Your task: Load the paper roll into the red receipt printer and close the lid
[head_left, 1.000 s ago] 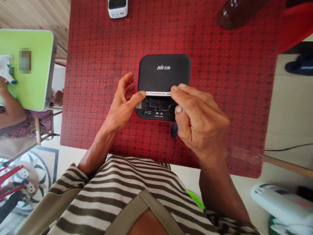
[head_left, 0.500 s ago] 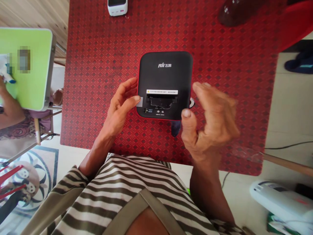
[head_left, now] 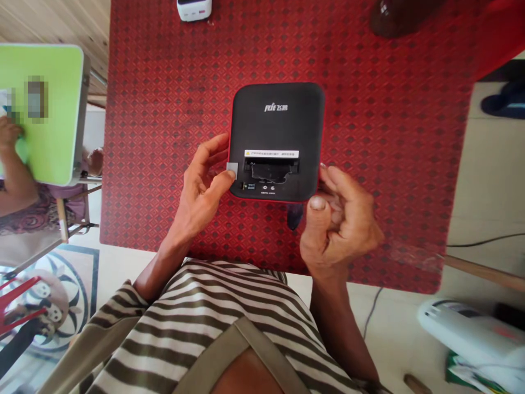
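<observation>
A black receipt printer (head_left: 274,128) with a red rim and white lettering is over the red patterned table (head_left: 164,65). A torn dark edge shows in its slot. My left hand (head_left: 200,186) grips the printer's left side, the thumb on a grey tab (head_left: 232,166) at the lower left and the fingers beside the edge. My right hand (head_left: 344,219) is curled at the lower right side, with the index fingertip at the edge and the thumb near the corner. What its curled fingers touch is partly hidden. A dark blue piece (head_left: 294,216) sticks out below the printer.
A white device (head_left: 194,11) stands at the table's far edge, and a dark glossy object (head_left: 391,19) at the far right. To the left, another person's hand (head_left: 9,134) rests over a green table (head_left: 57,131). A white appliance (head_left: 471,334) is low at the right.
My right hand has moved left to the printer's side, its fingers curling in and covering a black-and-white part seen there before. My left thumb has shifted down slightly on the grey tab.
</observation>
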`<state>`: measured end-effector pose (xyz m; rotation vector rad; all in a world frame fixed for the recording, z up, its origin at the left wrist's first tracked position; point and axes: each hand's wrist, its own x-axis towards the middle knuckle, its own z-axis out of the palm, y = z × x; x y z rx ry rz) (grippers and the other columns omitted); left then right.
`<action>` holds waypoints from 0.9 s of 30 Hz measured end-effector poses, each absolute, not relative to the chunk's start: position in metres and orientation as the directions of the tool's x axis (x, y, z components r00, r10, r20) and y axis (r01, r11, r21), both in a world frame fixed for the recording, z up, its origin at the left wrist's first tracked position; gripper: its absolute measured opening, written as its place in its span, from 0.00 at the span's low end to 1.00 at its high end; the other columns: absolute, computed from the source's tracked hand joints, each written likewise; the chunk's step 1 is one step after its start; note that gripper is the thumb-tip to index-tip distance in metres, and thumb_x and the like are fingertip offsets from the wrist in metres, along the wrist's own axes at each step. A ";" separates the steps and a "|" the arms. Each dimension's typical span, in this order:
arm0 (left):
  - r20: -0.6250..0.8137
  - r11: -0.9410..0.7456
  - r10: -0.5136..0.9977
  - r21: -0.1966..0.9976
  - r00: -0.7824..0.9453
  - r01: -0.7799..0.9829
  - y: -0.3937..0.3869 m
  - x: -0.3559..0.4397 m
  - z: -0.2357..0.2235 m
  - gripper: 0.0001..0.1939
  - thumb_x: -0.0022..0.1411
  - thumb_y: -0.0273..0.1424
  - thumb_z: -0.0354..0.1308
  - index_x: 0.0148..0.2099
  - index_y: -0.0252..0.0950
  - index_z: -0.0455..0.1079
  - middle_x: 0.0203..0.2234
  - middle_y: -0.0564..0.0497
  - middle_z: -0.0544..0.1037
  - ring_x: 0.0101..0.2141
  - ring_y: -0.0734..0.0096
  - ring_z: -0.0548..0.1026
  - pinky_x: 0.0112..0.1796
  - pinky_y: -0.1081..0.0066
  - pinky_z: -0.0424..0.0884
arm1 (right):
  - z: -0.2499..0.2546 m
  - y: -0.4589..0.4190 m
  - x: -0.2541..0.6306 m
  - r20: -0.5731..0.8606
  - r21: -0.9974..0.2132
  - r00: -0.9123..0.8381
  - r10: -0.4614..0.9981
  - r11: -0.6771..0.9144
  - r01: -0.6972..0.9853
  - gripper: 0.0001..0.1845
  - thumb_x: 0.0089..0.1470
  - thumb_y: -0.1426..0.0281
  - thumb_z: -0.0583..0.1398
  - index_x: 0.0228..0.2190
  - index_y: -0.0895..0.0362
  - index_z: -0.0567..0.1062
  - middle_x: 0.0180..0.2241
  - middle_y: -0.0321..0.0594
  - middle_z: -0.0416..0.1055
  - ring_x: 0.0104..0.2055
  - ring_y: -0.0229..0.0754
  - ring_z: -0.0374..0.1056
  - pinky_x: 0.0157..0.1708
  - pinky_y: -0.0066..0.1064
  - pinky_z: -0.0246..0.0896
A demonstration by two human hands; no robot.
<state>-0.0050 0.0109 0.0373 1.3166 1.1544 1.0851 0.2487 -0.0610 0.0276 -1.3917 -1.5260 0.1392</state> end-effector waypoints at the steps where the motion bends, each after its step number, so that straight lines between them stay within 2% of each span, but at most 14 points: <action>1: 0.002 -0.007 0.991 0.999 0.134 0.034 0.011 -0.004 0.037 0.28 0.80 0.55 0.76 0.76 0.59 0.83 0.72 0.51 0.90 0.76 0.34 0.86 0.73 0.36 0.89 | 0.027 -0.062 0.249 0.554 -0.686 0.197 0.809 0.309 0.659 0.30 0.88 0.59 0.66 0.83 0.34 0.79 0.68 0.41 0.92 0.58 0.57 0.95 0.54 0.50 0.96; 4: 0.006 -0.003 0.991 1.000 0.137 -0.026 0.011 -0.003 0.033 0.27 0.81 0.53 0.77 0.76 0.59 0.83 0.72 0.52 0.91 0.75 0.34 0.86 0.73 0.35 0.89 | 0.028 -0.068 0.250 0.507 -0.704 0.217 0.834 0.256 0.662 0.29 0.88 0.57 0.66 0.82 0.30 0.80 0.65 0.39 0.94 0.52 0.58 0.96 0.51 0.52 0.95; 7: -0.007 0.015 0.992 0.998 0.128 -0.059 0.011 -0.001 0.030 0.27 0.80 0.52 0.79 0.75 0.59 0.83 0.73 0.53 0.90 0.74 0.34 0.86 0.73 0.33 0.88 | 0.030 -0.071 0.248 0.513 -0.680 0.235 0.825 0.224 0.698 0.26 0.88 0.55 0.65 0.79 0.31 0.82 0.61 0.39 0.96 0.44 0.55 0.95 0.45 0.50 0.95; 11: -0.034 0.043 0.995 0.995 0.096 -0.095 0.010 0.004 0.032 0.27 0.79 0.46 0.77 0.76 0.54 0.82 0.73 0.49 0.90 0.74 0.38 0.87 0.73 0.37 0.88 | 0.031 -0.069 0.245 0.526 -0.682 0.239 0.816 0.237 0.692 0.25 0.88 0.57 0.66 0.78 0.34 0.84 0.60 0.38 0.96 0.43 0.52 0.95 0.45 0.45 0.93; 15: -0.014 0.024 0.993 0.997 0.119 -0.077 0.010 0.005 0.031 0.30 0.80 0.47 0.76 0.78 0.52 0.78 0.74 0.46 0.89 0.74 0.39 0.87 0.71 0.43 0.89 | 0.031 -0.066 0.245 0.567 -0.648 0.239 0.789 0.248 0.720 0.24 0.87 0.57 0.66 0.76 0.36 0.86 0.56 0.37 0.97 0.40 0.49 0.93 0.41 0.41 0.89; 19: 0.015 -0.007 0.993 0.998 0.119 -0.063 0.012 0.004 0.024 0.28 0.81 0.45 0.74 0.77 0.53 0.78 0.74 0.46 0.89 0.76 0.39 0.86 0.73 0.41 0.87 | 0.030 -0.066 0.245 0.544 -0.652 0.249 0.802 0.217 0.726 0.22 0.87 0.56 0.66 0.74 0.37 0.87 0.57 0.39 0.97 0.43 0.51 0.95 0.46 0.43 0.92; 23: 0.020 -0.012 0.995 0.997 0.101 -0.078 0.012 0.005 0.019 0.30 0.79 0.45 0.76 0.78 0.53 0.78 0.74 0.46 0.89 0.75 0.39 0.87 0.72 0.41 0.87 | 0.028 -0.066 0.245 0.558 -0.654 0.235 0.796 0.247 0.715 0.21 0.86 0.57 0.67 0.73 0.40 0.87 0.58 0.41 0.96 0.44 0.51 0.95 0.47 0.44 0.94; 27: 0.017 -0.009 0.997 0.995 0.078 -0.103 0.010 0.007 0.020 0.27 0.79 0.41 0.75 0.75 0.53 0.80 0.71 0.48 0.91 0.74 0.41 0.87 0.72 0.42 0.87 | 0.044 -0.060 0.251 0.543 -0.619 0.218 0.811 0.211 0.757 0.20 0.87 0.58 0.65 0.71 0.37 0.88 0.57 0.40 0.97 0.48 0.54 0.96 0.50 0.48 0.96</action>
